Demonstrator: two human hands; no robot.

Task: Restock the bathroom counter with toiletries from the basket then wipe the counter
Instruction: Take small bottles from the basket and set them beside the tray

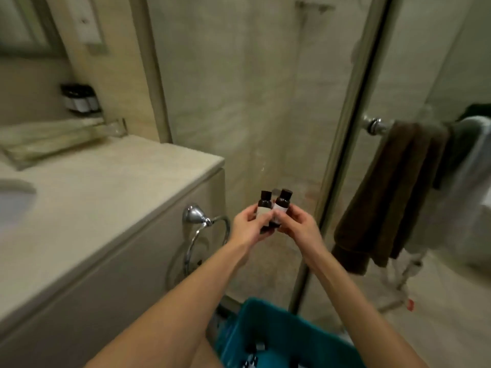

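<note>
Judging by size, small bottles (265,202) deemed light, rigid, likely slippery; one each pinched at labelled body by left hand (248,225) and right hand (301,224).

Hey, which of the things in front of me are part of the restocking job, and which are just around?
Job: left hand holding dark bottle; right hand holding second bottle; teal basket; counter.
Just there: brown towel; towel ring; sink.
</note>
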